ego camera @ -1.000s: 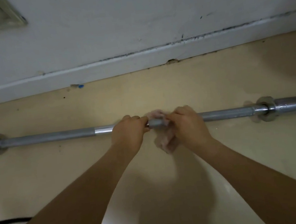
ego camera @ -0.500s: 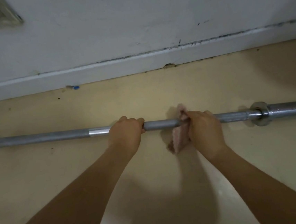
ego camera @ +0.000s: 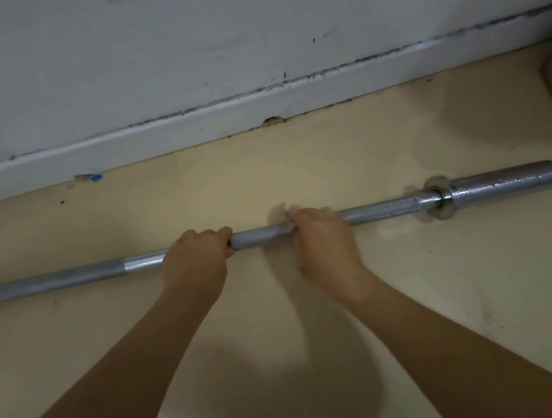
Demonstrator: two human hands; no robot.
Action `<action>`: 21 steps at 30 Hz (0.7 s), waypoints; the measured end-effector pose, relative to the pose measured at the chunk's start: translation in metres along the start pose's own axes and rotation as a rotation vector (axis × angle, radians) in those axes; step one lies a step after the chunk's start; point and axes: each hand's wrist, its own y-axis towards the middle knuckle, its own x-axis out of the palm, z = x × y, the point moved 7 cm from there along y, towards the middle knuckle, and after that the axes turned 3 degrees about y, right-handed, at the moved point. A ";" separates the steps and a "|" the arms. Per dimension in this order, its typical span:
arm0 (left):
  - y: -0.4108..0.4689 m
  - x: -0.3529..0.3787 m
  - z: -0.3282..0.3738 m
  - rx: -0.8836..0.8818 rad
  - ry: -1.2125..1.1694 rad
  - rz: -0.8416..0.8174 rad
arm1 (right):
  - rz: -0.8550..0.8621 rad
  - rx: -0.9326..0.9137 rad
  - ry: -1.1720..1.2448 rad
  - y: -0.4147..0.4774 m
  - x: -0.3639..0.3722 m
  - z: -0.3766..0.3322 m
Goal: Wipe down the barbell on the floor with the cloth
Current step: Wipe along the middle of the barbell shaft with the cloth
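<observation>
A steel barbell [ego camera: 379, 211] is laid across a cream floor [ego camera: 444, 293] from nine o'clock to three o'clock, its shaft gripped at centre by the clenched left hand [ego camera: 195, 257] and the blurred right hand [ego camera: 324, 238] — a pale cloth [ego camera: 280, 213] is bunched at that hand's fingertips, at twelve o'clock from it.
</observation>
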 end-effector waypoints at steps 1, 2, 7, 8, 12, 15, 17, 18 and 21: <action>0.000 0.000 0.000 0.002 0.012 0.005 | -0.018 -0.057 0.003 0.002 0.009 -0.018; 0.001 0.000 -0.001 0.002 0.021 0.001 | -0.026 -0.106 0.025 0.004 0.013 -0.031; 0.002 0.001 0.000 0.004 0.040 -0.003 | -0.099 -0.087 0.075 0.005 0.007 -0.004; 0.001 0.001 0.000 -0.008 0.035 0.006 | -0.084 -0.075 0.097 0.005 0.008 -0.003; -0.005 -0.002 0.002 -0.034 -0.035 0.020 | -0.110 -0.155 0.167 0.008 0.025 -0.047; -0.011 0.005 0.005 -0.043 -0.104 -0.041 | -0.102 -0.220 0.051 0.006 0.024 -0.061; -0.010 0.004 0.003 -0.055 -0.105 -0.045 | -0.020 -0.248 -0.026 0.000 0.002 -0.046; -0.008 0.003 0.002 -0.057 -0.097 -0.047 | 0.035 -0.226 -0.025 -0.003 -0.008 -0.029; 0.000 0.005 0.002 -0.026 -0.081 -0.106 | 0.107 -0.028 -0.027 -0.001 -0.021 0.021</action>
